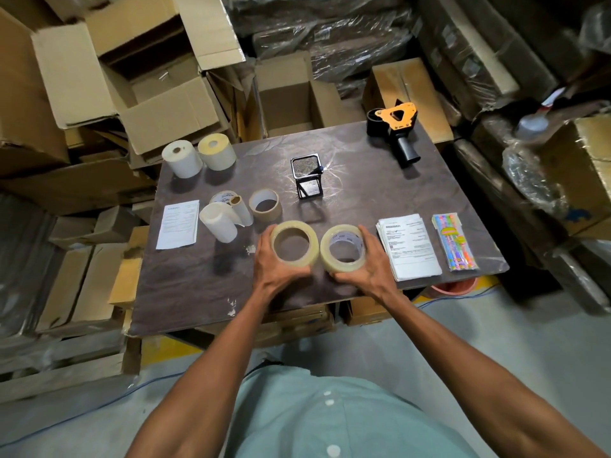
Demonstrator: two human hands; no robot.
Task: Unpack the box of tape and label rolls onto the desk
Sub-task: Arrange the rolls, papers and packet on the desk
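My left hand (269,266) grips a clear tape roll (294,243) lying flat near the front of the dark desk (198,279). Beside it, my right hand (370,262) grips a second clear tape roll (342,248); the two rolls almost touch. Behind them sits a brown tape roll (265,205). Left of that, a partly unrolled white label roll (221,223) stands with a small printed roll (224,197) behind it. Two thick label rolls, one white (182,159) and one yellowish (217,151), stand at the desk's far left corner.
A black mesh pen holder (307,176) stands mid-desk; an orange-and-black tape dispenser (395,127) lies at the far right. A paper sheet (178,223) lies left, a paper stack (408,246) and pen pack (454,241) right. Open cardboard boxes (158,97) and wrapped bundles surround the desk.
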